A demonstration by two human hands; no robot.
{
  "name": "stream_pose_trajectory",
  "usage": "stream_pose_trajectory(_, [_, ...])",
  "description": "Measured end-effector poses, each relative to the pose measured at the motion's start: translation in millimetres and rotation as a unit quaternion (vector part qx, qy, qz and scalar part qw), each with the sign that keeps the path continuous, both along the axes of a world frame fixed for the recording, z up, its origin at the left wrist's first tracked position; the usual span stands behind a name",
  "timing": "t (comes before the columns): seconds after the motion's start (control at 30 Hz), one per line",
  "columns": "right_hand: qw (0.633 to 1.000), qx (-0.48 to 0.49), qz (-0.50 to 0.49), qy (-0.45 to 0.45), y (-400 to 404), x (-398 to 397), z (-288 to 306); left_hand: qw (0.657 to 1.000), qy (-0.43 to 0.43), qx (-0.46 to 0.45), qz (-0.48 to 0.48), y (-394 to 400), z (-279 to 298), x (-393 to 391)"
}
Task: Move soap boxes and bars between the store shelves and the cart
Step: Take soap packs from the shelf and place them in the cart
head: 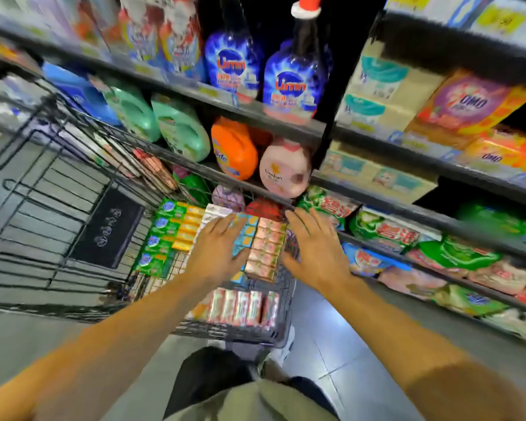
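Store aisle, pink soap boxes (266, 249) between open hands (217, 249)

Motion blur smears the print on the pink cardboard soap boxes (266, 249); the left hand (216, 250) hides the pale blue boxes (246, 229) beneath it.

Two bare forearms, no sleeves reaching the wrists, no watch, rings or bracelets visible on left hand (216, 250) or right hand (316, 250). Near right edge a blurred orange-brown patch on the upper arm, maybe a short sleeve, cannot tell. Near bottom centre a pale khaki/olive garment (249, 402), looks like a shirt hem. Dark black trousers or shorts (207, 378) under it. A light-coloured shoe (281, 347) just beyond, detail blurred.
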State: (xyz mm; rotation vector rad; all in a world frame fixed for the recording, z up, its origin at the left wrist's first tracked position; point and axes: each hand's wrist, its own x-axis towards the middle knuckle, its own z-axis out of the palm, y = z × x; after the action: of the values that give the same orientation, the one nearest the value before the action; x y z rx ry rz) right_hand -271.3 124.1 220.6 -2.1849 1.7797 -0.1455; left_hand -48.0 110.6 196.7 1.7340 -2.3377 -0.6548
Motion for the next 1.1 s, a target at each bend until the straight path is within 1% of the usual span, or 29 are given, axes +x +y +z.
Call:
stream_pose_trajectory(0.13, [0.996,0.080,-0.034,-0.012,15.0,28.3,-42.5,0.998,-0.009,0.057,-0.001,14.7,-48.0,45.6])
stream_pose_trajectory(0.27, [0.986,0.159,-0.043,-0.030,35.7,62.0,-80.8,0.993,-0.019,0.119,0.001,24.6,-86.1,91.4])
stream_pose_trajectory(0.33, [0.981,0.187,-0.035,-0.022,44.2,79.3,-98.0,0.988,-0.023,0.150,0.013,26.1,-103.9,113.5])
stream_pose_trajectory(0.47, [0.979,0.204,-0.023,-0.009,52.9,109.7,-132.7,0.983,-0.028,0.183,0.018,25.9,-134.0,144.5])
stream_pose_trajectory(0.63, [0.964,0.265,-0.012,0.000,54.0,134.2,-168.5,0.975,-0.058,0.214,0.005,26.2,-162.6,162.6])
stream_pose_trajectory(0.73, [0.957,0.289,-0.001,-0.010,51.5,147.6,-183.3,0.961,-0.082,0.261,-0.032,22.1,-185.9,174.2])
stream_pose_trajectory(0.8, [0.956,0.292,0.015,-0.021,47.6,157.5,-193.3,0.949,-0.082,0.301,-0.036,13.7,-201.9,183.1])
stream_pose_trajectory(0.93, [0.955,0.292,0.044,-0.040,37.8,180.7,-218.7,0.936,-0.060,0.347,0.009,-2.6,-234.3,202.0])
stream_pose_trajectory(1.03, [0.947,0.311,0.077,-0.024,33.1,197.0,-241.0,0.923,-0.071,0.378,0.035,-7.6,-253.7,206.2])
stream_pose_trajectory(1.1, [0.942,0.320,0.094,-0.014,31.6,205.3,-253.9,0.908,-0.051,0.413,0.053,-7.7,-265.2,208.3])
